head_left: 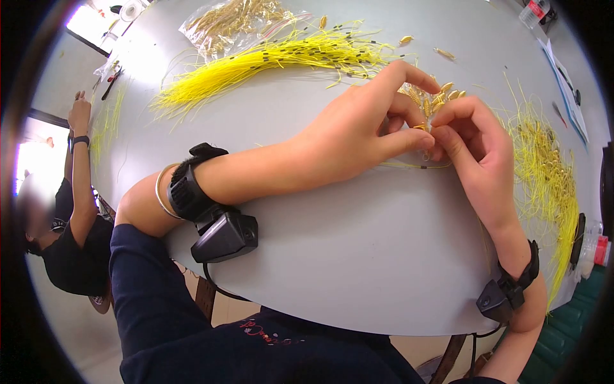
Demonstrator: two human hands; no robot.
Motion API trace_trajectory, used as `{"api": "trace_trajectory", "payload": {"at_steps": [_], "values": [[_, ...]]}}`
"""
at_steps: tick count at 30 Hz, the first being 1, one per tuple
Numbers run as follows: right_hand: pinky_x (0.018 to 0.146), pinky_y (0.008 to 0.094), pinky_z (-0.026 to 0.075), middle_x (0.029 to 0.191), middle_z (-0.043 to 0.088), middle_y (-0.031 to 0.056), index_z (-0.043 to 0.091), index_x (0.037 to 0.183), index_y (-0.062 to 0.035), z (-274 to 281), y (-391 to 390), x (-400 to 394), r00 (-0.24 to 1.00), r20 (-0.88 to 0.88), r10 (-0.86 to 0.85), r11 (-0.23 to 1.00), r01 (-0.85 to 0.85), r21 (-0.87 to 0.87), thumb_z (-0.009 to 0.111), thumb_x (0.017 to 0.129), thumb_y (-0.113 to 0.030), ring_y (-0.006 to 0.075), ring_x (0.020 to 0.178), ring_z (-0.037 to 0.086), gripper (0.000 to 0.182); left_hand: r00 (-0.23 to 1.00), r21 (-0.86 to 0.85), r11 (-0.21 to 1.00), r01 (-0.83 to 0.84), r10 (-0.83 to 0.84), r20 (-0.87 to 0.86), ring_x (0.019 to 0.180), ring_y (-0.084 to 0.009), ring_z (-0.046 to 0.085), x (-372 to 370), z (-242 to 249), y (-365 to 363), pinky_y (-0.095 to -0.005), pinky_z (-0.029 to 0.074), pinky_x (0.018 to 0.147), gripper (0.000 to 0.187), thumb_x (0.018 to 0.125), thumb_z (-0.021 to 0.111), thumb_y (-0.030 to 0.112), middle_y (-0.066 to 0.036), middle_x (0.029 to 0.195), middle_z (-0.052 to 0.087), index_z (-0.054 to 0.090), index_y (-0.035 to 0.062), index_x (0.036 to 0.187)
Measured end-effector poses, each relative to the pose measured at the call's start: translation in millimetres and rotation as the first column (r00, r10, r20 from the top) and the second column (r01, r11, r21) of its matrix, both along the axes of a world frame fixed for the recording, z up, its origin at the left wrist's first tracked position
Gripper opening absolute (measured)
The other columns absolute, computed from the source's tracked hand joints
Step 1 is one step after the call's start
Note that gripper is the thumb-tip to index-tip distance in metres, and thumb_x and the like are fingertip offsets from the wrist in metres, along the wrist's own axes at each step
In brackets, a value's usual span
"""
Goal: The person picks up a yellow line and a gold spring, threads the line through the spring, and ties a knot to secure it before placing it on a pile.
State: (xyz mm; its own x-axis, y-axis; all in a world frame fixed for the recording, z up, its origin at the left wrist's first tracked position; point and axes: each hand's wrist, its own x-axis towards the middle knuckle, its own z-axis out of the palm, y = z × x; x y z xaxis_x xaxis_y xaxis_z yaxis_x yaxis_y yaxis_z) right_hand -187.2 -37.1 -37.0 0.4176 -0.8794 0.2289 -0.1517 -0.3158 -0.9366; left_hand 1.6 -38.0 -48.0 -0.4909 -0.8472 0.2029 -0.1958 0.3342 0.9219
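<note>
1. While the left hand [348, 125] pinches a small gold piece [419, 127] between thumb and fingers, the right hand [483, 150] meets it with curled fingertips; whether those grip anything cannot be told
2. A loose yellow cord [401, 166] lies just below the fingertips; it could snag or pull free if the hands part unevenly
3. The small gold piece could slip if the pinch loosens, and be lost among the gold pile [441, 99] just beyond
4. On the pale grey table [345, 224], left to right: dark-handled tool [112, 83], plastic bag [233, 25] of straw-coloured strands, yellow cord bundle [256, 64], and tangled cords with gold pieces [543, 153], which could catch the right forearm
5. Around the room, another person [80, 243] sits at far left, one arm raised; at right are papers [563, 86], a red-labelled bottle [601, 249] and green seating [581, 307]
</note>
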Motion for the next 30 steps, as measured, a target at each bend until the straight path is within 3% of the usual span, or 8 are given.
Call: {"api": "trace_trajectory", "payload": {"at_steps": [5, 11, 13, 19, 25, 30], "values": [[0.063, 0.0193, 0.047, 0.086, 0.058, 0.0020, 0.058, 0.096, -0.0010, 1.9, 2.5, 2.4, 1.000, 0.016, -0.019, 1.000, 0.019, 0.024, 0.054, 0.086, 0.003, 0.0070, 0.073, 0.057, 0.011, 0.998, 0.086, 0.995, 0.043, -0.038, -0.059, 0.072, -0.0024, 0.053, -0.2, 0.5, 1.0, -0.0152, 0.038, 0.061, 0.046, 0.087, 0.059, 0.003, -0.006, 0.078, 0.063, 0.034, 0.0030, 0.125], [0.066, 0.0195, 0.048, 0.088, 0.061, 0.0010, 0.060, 0.100, -0.0032, 0.0, 0.1, -0.5, 0.999, -0.020, 0.043, 0.999, -0.044, -0.015, 0.052, 0.088, 0.002, 0.0068, 0.079, 0.058, 0.015, 0.999, 0.085, 0.996, 0.039, -0.041, 0.019, 0.075, -0.0051, 0.057, 0.3, 7.2, 4.2, -0.0160, 0.042, 0.064, 0.047, 0.087, 0.060, 0.004, -0.008, 0.081, 0.064, 0.032, 0.0024, 0.125], [0.066, 0.0194, 0.048, 0.088, 0.062, 0.0008, 0.061, 0.099, -0.0037, -2.0, -1.1, -1.1, 0.998, -0.002, 0.060, 0.998, -0.060, -0.018, 0.052, 0.089, 0.002, 0.0067, 0.079, 0.058, 0.015, 0.997, 0.131, 0.990, 0.049, -0.039, -0.073, 0.078, -0.0061, 0.058, -0.6, 5.8, 4.2, -0.0170, 0.043, 0.067, 0.048, 0.087, 0.059, 0.004, -0.009, 0.083, 0.064, 0.031, 0.0025, 0.126], [0.064, 0.0191, 0.047, 0.084, 0.059, 0.0009, 0.061, 0.099, -0.0032, -3.0, -1.4, -1.1, 0.997, 0.002, 0.071, 0.997, -0.071, -0.021, 0.051, 0.089, 0.003, 0.0065, 0.074, 0.057, 0.015, 0.987, 0.080, 0.995, 0.057, -0.045, -0.153, 0.083, -0.0079, 0.057, -1.3, -0.4, 2.3, -0.0205, 0.042, 0.071, 0.046, 0.091, 0.055, 0.008, -0.008, 0.087, 0.064, 0.031, 0.0026, 0.129], [0.061, 0.0185, 0.045, 0.082, 0.057, 0.0014, 0.061, 0.098, -0.0025, -1.8, -3.1, -0.4, 1.000, -0.005, 0.030, 0.998, -0.030, -0.054, 0.052, 0.087, 0.004, 0.0061, 0.067, 0.053, 0.016, 0.999, -0.036, 0.999, 0.013, -0.015, -0.044, 0.083, -0.0079, 0.052, 0.5, 0.3, 3.0, -0.0224, 0.039, 0.074, 0.036, 0.094, 0.046, 0.008, -0.004, 0.086, 0.059, 0.034, 0.0031, 0.128], [0.061, 0.0189, 0.045, 0.081, 0.059, 0.0020, 0.060, 0.099, -0.0019, -1.8, -2.9, -0.5, 1.000, 0.003, 0.029, 0.999, -0.029, -0.033, 0.054, 0.085, 0.005, 0.0060, 0.068, 0.054, 0.016, 0.997, 0.001, 1.000, -0.024, 0.024, -0.071, 0.086, -0.0083, 0.051, -0.2, -0.9, 2.2, -0.0225, 0.039, 0.076, 0.033, 0.094, 0.041, 0.006, -0.005, 0.088, 0.055, 0.035, 0.0030, 0.126]]}}
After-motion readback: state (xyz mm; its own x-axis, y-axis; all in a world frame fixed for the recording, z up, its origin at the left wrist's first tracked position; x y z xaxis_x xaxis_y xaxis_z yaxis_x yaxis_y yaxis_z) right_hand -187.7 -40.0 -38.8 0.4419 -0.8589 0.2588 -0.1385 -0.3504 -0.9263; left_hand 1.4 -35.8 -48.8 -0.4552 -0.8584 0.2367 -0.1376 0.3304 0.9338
